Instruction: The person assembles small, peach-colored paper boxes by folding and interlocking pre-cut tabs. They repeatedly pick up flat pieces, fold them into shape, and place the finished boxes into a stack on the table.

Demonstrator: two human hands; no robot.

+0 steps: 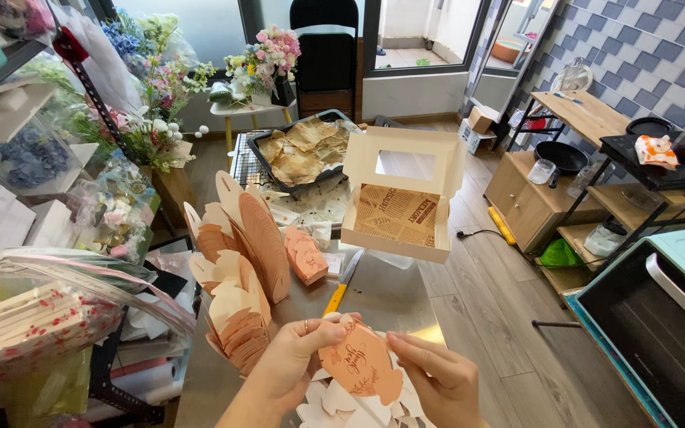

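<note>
Near edge of worktop (pixel 390 297), head view: left hand (pixel 291 364) and right hand (pixel 441 380) both pinch orange paper tag (pixel 361 363) by its side edges. Looks light, thin, creases easily; grip edges only.

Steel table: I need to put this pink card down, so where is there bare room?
The table is bare between the open box and both hands, right of the yellow knife. The left side is crowded with fanned card stacks; the back holds the tray. Left hand and right hand hold the card.
</note>
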